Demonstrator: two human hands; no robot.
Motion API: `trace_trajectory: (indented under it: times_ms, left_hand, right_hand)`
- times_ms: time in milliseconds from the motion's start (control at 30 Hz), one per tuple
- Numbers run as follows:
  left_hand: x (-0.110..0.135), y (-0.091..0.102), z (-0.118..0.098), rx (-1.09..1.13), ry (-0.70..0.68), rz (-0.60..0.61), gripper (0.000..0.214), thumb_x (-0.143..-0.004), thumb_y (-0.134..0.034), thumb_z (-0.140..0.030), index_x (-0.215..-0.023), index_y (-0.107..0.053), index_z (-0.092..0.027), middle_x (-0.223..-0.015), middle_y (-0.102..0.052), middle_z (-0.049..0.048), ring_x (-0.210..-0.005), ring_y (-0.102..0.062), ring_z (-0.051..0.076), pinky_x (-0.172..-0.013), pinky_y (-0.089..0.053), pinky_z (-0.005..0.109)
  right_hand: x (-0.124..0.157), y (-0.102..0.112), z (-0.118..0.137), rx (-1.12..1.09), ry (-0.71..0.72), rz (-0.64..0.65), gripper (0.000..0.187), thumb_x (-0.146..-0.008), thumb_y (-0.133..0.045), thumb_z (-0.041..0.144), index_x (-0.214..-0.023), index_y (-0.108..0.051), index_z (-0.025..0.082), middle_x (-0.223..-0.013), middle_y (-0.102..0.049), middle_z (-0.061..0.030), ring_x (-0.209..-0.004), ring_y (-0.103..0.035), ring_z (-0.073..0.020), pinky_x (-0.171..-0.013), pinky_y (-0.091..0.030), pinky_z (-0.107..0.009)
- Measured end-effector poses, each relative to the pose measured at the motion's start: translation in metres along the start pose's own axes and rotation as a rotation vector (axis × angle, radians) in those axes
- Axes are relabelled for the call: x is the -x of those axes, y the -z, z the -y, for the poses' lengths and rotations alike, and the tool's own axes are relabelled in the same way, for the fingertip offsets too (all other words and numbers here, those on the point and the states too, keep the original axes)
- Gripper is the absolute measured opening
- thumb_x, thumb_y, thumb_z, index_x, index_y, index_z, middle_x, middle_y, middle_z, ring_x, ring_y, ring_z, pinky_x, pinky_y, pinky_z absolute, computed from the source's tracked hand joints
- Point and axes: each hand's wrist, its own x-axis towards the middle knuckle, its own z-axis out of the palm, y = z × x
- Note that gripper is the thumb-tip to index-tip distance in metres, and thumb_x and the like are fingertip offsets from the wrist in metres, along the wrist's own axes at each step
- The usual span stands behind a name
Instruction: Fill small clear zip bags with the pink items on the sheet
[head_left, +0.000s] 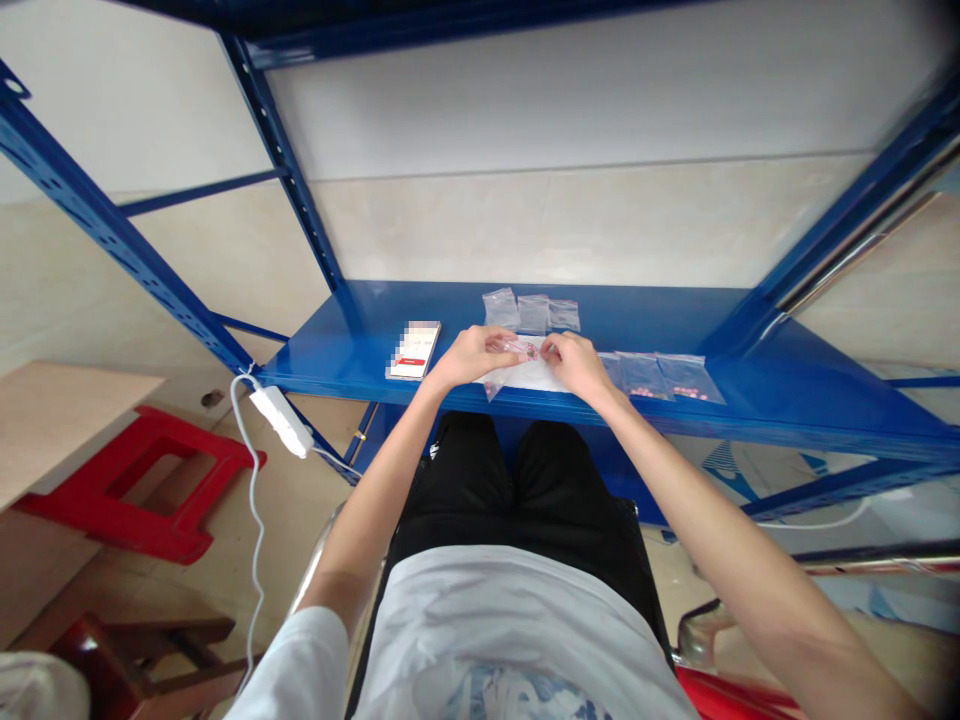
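Note:
My left hand (481, 354) is closed on a clear plastic bag (495, 384), one corner of which hangs toward the shelf's front edge. Small reddish pieces (531, 350) show at its fingertips, too small to name. Close by on the right, my right hand (576, 364) has its fingers pinched together beside those pieces. What it grips, if anything, is hidden. A white sheet (536, 377) lies beneath both hands. To the right are several clear zip bags, including one with pinkish pieces (645, 375) and another with similar pieces (686, 378).
Three flat zip bags (533, 312) lie behind my hands on the blue shelf (780, 370). A phone (415, 350) rests at left. Blue uprights (281, 150) frame the shelf. A white power strip (281, 420) hangs left, near a red stool (150, 490).

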Motion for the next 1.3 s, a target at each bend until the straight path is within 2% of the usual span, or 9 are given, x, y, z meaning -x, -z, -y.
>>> trace_trajectory:
  times_ms: [167, 333, 500, 667, 767, 867, 1000, 1133, 1300]
  left_hand:
    - [0.002, -0.001, -0.002, -0.005, 0.002, -0.009, 0.051, -0.074, -0.093, -0.046, -0.111, -0.081, -0.013, -0.101, -0.083, 0.0116, -0.102, -0.078, 0.028, -0.089, -0.059, 0.034]
    - [0.0, -0.003, -0.001, 0.026, 0.002, 0.003, 0.053, -0.068, -0.097, -0.046, -0.108, -0.081, -0.014, -0.097, -0.082, 0.01, -0.096, -0.077, 0.025, -0.085, -0.058, 0.031]
    - [0.0, -0.002, 0.0, 0.023, -0.008, 0.011, 0.058, -0.067, -0.097, -0.051, -0.108, -0.081, -0.014, -0.096, -0.082, 0.0101, -0.094, -0.076, 0.024, -0.083, -0.057, 0.031]
    - [0.002, -0.002, -0.003, 0.034, -0.012, 0.022, 0.057, -0.068, -0.097, -0.051, -0.108, -0.081, -0.014, -0.097, -0.082, 0.0098, -0.095, -0.077, 0.024, -0.084, -0.058, 0.031]
    - [0.002, -0.002, -0.003, 0.034, -0.006, 0.004, 0.054, -0.069, -0.096, -0.047, -0.109, -0.081, -0.014, -0.099, -0.082, 0.0102, -0.096, -0.077, 0.025, -0.086, -0.058, 0.032]
    - [0.001, -0.003, -0.001, 0.043, -0.001, -0.006, 0.053, -0.069, -0.096, -0.045, -0.109, -0.081, -0.013, -0.096, -0.082, 0.0103, -0.096, -0.077, 0.025, -0.085, -0.059, 0.032]
    - [0.001, -0.003, 0.0, 0.057, 0.003, 0.004, 0.053, -0.07, -0.095, -0.046, -0.109, -0.081, -0.013, -0.095, -0.081, 0.0101, -0.095, -0.077, 0.025, -0.084, -0.058, 0.031]
    - [0.001, -0.002, 0.0, 0.035, -0.003, -0.012, 0.052, -0.071, -0.095, -0.046, -0.108, -0.081, -0.013, -0.095, -0.081, 0.0099, -0.096, -0.077, 0.025, -0.084, -0.058, 0.031]
    - [0.001, -0.002, 0.001, 0.006, -0.013, -0.02, 0.05, -0.072, -0.094, -0.048, -0.107, -0.082, -0.015, -0.098, -0.082, 0.0098, -0.097, -0.076, 0.025, -0.085, -0.058, 0.031]
  right_hand:
    - [-0.005, 0.013, 0.007, -0.136, -0.032, -0.026, 0.022, -0.092, -0.058, 0.01, -0.098, -0.078, 0.018, -0.096, -0.078, -0.0107, -0.091, -0.07, -0.0252, -0.089, -0.049, -0.034]
    - [-0.007, 0.044, 0.027, -0.476, -0.01, -0.038, 0.011, -0.09, -0.068, 0.028, -0.092, -0.075, 0.021, -0.089, -0.079, -0.0067, -0.081, -0.069, -0.0234, -0.08, -0.052, -0.034]
    - [-0.001, 0.06, 0.05, -0.709, 0.123, 0.089, 0.027, -0.089, -0.07, 0.047, -0.086, -0.076, 0.021, -0.083, -0.077, -0.0064, -0.08, -0.069, -0.0241, -0.078, -0.052, -0.036]
    - [-0.001, 0.059, 0.048, -0.761, 0.101, 0.107, 0.039, -0.089, -0.07, 0.059, -0.085, -0.076, 0.021, -0.082, -0.077, -0.0066, -0.079, -0.068, -0.0241, -0.076, -0.052, -0.036]
    - [-0.005, 0.053, 0.031, -0.694, 0.036, 0.013, 0.03, -0.092, -0.068, 0.049, -0.093, -0.078, 0.021, -0.09, -0.079, -0.0072, -0.08, -0.069, -0.0238, -0.076, -0.054, -0.035]
    - [-0.009, 0.041, 0.01, -0.487, -0.059, -0.057, 0.018, -0.092, -0.065, 0.031, -0.096, -0.079, 0.021, -0.094, -0.082, -0.0076, -0.087, -0.072, -0.0253, -0.083, -0.055, -0.036]
    - [-0.007, 0.022, -0.004, -0.193, -0.076, -0.049, 0.029, -0.094, -0.059, 0.016, -0.109, -0.083, 0.019, -0.105, -0.083, -0.0112, -0.099, -0.074, -0.0273, -0.096, -0.054, -0.037]
    - [-0.002, 0.008, -0.002, -0.018, -0.024, -0.012, 0.039, -0.1, -0.054, 0.014, -0.127, -0.082, 0.015, -0.117, -0.078, -0.0173, -0.112, -0.07, -0.0305, -0.105, -0.05, -0.039]
    - [0.006, 0.002, 0.005, 0.042, -0.073, -0.009, 0.038, -0.105, -0.053, 0.021, -0.129, -0.083, 0.019, -0.12, -0.068, -0.0194, -0.114, -0.066, -0.0333, -0.099, -0.052, -0.041]
